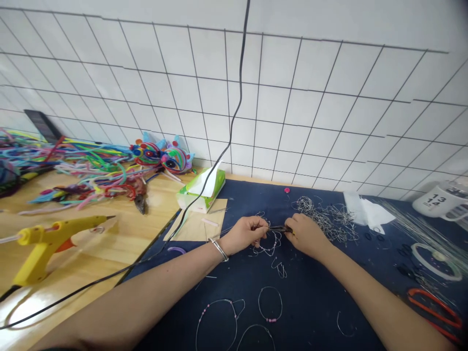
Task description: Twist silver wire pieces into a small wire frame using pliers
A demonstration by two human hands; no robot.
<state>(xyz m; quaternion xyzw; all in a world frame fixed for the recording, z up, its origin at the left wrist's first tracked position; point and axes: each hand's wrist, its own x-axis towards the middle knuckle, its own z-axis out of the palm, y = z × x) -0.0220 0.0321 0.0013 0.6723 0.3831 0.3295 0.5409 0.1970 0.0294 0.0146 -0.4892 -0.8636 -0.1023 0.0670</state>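
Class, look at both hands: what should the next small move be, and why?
Perhaps a slight twist of the pliers: the right hand grips them, their tips point at the left hand, which appears to pinch wire, and a beaded loop lies just below.

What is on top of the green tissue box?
A white tissue sticks up from the tissue box; a black cable crosses in front. The box's inside is covered and cannot be seen.
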